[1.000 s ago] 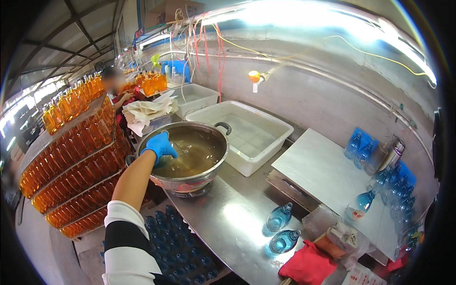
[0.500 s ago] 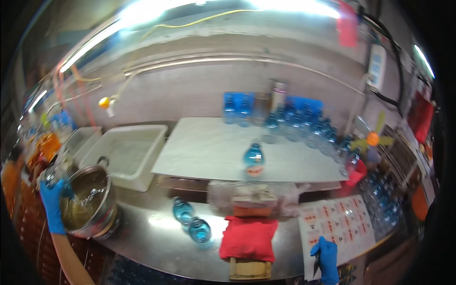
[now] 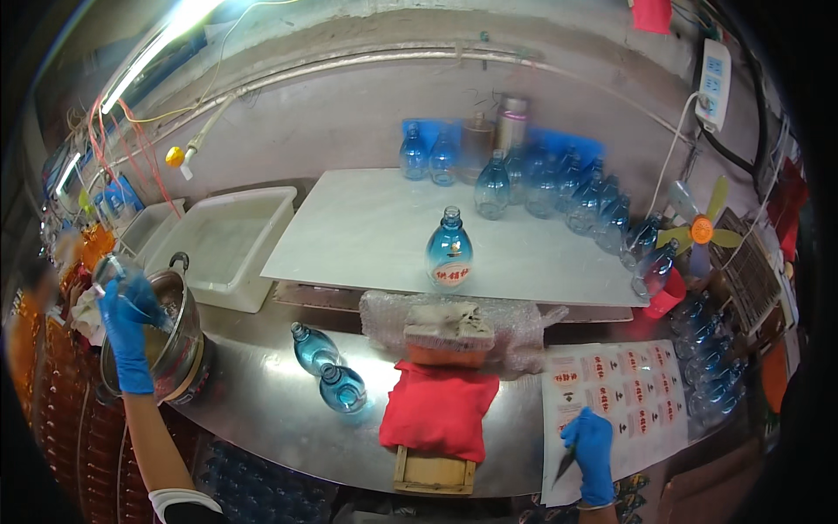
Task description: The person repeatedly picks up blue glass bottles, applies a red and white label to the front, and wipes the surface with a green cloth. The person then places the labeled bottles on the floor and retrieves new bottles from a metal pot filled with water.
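Note:
My left hand point(image 3: 128, 336), in a blue glove, grips a clear blue glass bottle point(image 3: 131, 284) tilted above the round metal pot point(image 3: 194, 360), which has liquid in it. At the right, my blue-gloved right hand point(image 3: 591, 447) is closed around a slender dark pointed tool point(image 3: 566, 463), its kind not clear. That hand rests over a white sheet of red printed decals point(image 3: 615, 384). Two blue bottles point(image 3: 314, 347) lie on the metal table between my hands. On the white board point(image 3: 349, 236), a blue bottle with a red decal point(image 3: 450, 253) stands upright.
Several blue bottles point(image 3: 493, 188) stand along the back of the board. A red cloth pad point(image 3: 439, 410) on a wooden stand sits at the front middle. White plastic tubs point(image 3: 253, 293) are at the left; a small fan point(image 3: 701, 230) and more stacked bottles point(image 3: 711, 375) at the right.
My left hand has lifted the bottle up from the pot's liquid and slightly right. The right hand stays at the sheet with its tool. The whole view has shifted a little.

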Tool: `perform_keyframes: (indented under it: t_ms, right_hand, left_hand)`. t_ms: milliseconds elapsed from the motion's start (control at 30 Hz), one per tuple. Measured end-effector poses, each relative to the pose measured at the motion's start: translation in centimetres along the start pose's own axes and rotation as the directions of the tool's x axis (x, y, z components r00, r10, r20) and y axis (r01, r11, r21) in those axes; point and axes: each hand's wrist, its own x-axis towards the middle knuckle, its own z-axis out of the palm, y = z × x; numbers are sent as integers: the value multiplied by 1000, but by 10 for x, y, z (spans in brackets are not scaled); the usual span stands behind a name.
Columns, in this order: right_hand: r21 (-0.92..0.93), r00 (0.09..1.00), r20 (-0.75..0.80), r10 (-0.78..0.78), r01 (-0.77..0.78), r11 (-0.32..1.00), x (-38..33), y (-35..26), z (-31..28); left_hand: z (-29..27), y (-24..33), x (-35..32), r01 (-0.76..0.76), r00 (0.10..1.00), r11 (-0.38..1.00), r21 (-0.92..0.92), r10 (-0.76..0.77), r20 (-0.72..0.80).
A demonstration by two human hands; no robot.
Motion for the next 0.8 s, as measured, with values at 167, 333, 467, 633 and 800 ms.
perform_keyframes:
  t_ms: [167,333,467,633,800]
  right_hand:
    - [-588,840,375,-392,543,600,24,3,56]
    - [-383,712,407,-572,702,601,39,-18,52]
    - [-511,594,-61,-802,671,536,91,-75,-9]
    - [-749,277,-404,-872,447,489,226,-135,-112]
    - [-393,698,-455,-553,400,828,317,-141,-123]
  left_hand:
    - [71,21,-15,526,743,818,233,-576,342]
    - [141,5,-60,-303,370,512,804,-714,594]
    - [145,-24,-56,-746,96,155,648,-938,334]
    - [180,-51,-84,-780,-76,240,579,-953,293]
    - [175,-68,-75,-822,-190,367,435,-898,398]
